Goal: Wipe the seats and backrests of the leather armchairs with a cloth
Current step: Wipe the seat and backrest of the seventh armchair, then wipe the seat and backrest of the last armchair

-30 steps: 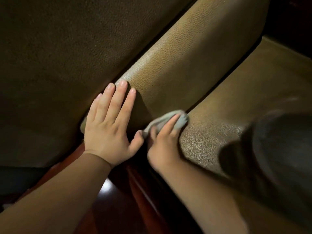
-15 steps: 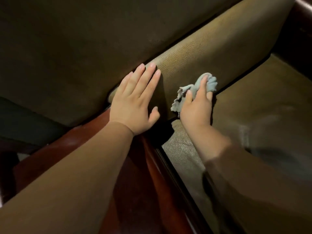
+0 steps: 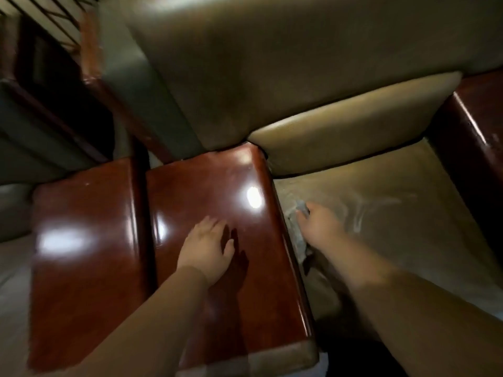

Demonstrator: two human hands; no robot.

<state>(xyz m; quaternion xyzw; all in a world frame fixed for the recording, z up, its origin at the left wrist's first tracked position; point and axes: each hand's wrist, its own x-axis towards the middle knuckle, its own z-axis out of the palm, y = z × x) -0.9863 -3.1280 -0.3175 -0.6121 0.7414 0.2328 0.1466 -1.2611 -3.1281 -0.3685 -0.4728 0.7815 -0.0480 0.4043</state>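
Observation:
The tan leather armchair fills the right half of the head view, with its backrest [image 3: 272,63], a lower back cushion [image 3: 353,126] and the seat [image 3: 402,213]. My right hand [image 3: 322,227] is at the seat's left edge and holds a grey cloth [image 3: 298,239] down against the leather. Most of the cloth is hidden under the hand and blurred. Pale wipe streaks show on the seat to the right of the hand. My left hand [image 3: 206,246] rests flat, fingers spread, on the glossy red-brown wooden armrest [image 3: 217,186].
A second wooden armrest [image 3: 81,254] of a neighbouring chair lies directly left of the first, with a narrow gap between them. The chair's right wooden armrest [image 3: 476,126] bounds the seat. Dark wooden framing [image 3: 40,63] stands at the upper left.
The view has pulled back and up, so the whole chair shows. My left hand moved from the back cushion to the armrest. My right hand and cloth came down from the back cushion onto the seat.

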